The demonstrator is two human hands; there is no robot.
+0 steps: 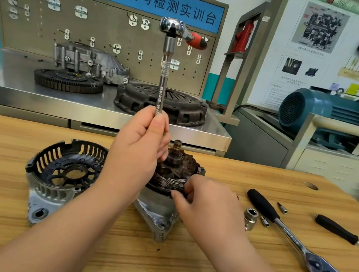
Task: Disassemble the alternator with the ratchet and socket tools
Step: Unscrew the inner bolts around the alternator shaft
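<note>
Steadying the alternator (155, 213) near the table's middle matters most here. My right hand (209, 203) grips its winding rim with curled fingers, and my left hand (141, 143) is wrapped round the extension bar (164, 73), upright under the red-handled ratchet (172, 25). I judge the bar should sit plumb on its fastener, hidden below my fist, before any turn. The wooden table (150, 269) carries the removed end cover (59, 170) on the left, and a second ratchet (298, 243) and a socket (250, 216) toward the right edge. A steel bench (37, 91) with a pegboard (119, 36) stands behind.

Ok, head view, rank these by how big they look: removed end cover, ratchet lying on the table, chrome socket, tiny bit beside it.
1. end cover, largest in area
2. ratchet, longer but thin
3. chrome socket
4. tiny bit
</note>
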